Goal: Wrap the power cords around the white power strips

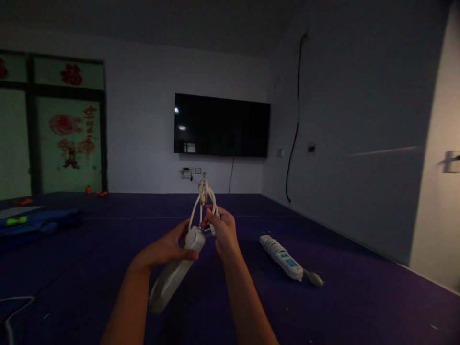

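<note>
Left fingers wrap firmly round the white power strip [172,282], held above the purple surface [345,268]; right fingers pinch its looped cord [203,191], not yet wound. Nearby, the second strip [290,264] looks finished, cord neatly wrapped.

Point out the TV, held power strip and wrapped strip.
TV [222,125], head view: middle of the screen.
Held strip [174,278], head view: its white body.
Wrapped strip [285,259], head view: face with blue sockets.
</note>
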### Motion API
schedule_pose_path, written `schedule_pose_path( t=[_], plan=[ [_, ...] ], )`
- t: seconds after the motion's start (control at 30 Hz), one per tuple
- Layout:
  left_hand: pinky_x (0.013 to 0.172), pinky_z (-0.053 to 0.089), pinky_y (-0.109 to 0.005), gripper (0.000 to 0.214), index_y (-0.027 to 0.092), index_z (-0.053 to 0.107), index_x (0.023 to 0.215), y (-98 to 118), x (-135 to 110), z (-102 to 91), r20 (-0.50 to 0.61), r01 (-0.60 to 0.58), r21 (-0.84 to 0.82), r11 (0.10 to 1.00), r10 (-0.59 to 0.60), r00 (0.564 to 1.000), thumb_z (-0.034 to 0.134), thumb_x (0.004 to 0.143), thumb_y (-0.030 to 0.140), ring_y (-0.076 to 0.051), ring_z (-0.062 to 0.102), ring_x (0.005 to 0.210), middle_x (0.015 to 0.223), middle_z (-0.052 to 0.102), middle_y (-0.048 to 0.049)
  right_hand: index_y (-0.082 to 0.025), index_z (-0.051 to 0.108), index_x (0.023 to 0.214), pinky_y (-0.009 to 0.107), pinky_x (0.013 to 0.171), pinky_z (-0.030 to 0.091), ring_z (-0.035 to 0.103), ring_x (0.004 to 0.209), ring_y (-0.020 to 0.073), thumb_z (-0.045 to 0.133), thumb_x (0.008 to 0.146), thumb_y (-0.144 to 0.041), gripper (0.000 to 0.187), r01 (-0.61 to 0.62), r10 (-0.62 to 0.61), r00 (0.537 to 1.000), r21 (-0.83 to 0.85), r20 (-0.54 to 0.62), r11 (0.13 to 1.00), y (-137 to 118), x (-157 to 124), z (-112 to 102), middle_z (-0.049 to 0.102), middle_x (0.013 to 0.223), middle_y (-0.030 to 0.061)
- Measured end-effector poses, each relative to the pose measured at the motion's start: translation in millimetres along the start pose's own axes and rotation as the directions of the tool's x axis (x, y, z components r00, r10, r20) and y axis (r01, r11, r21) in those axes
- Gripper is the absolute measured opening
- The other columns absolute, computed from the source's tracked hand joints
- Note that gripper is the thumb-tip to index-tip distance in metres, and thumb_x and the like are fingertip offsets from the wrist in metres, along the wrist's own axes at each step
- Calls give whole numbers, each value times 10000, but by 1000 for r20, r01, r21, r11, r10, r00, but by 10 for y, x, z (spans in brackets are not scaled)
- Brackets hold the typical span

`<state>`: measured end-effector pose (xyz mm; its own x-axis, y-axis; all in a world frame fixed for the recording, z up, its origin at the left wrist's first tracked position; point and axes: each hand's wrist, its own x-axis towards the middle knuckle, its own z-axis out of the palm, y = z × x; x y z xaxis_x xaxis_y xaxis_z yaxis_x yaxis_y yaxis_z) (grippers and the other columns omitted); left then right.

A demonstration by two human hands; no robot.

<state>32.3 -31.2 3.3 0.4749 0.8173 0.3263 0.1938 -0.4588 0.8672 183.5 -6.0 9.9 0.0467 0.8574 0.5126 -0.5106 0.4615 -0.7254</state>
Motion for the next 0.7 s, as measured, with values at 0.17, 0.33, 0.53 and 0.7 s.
schedule_pose_path(
  t=[0.17,0.33,0.53,0.7],
  plan=[
    [1071,264,-419,1110,222,309,1374,-115,109,102,7,-9,200,980,8,1000,848,404,257,-299,354,1292,1404,411,-119,-151,618,794,222,437,374,473,397,83,729,614,-377,310,37,-37,998,4,-41,999,110,41,-51,525,493,-64],
    [924,417,-392,823,167,458,1261,-142,197,135,-98,99,204,974,-81,992,737,488,147,-292,531,1094,1178,597,-94,-154,618,798,223,468,386,501,439,96,734,605,-418,347,12,-13,998,-12,-69,1000,126,92,-169,544,518,-54],
    [711,497,-319,534,156,555,1110,-144,70,-29,-289,240,-126,962,-268,919,692,604,255,-228,648,810,895,694,-53,-150,609,742,233,521,433,592,557,138,657,660,-585,445,-226,224,971,-29,-79,974,206,154,-269,654,636,36],
    [465,467,-271,276,169,602,848,-212,-82,-240,-411,285,-401,870,-449,793,706,604,245,-188,603,495,579,650,-25,-113,646,848,242,538,456,598,573,133,491,800,-627,539,-403,396,915,-127,-74,907,360,156,-240,663,688,73]
  ],
)
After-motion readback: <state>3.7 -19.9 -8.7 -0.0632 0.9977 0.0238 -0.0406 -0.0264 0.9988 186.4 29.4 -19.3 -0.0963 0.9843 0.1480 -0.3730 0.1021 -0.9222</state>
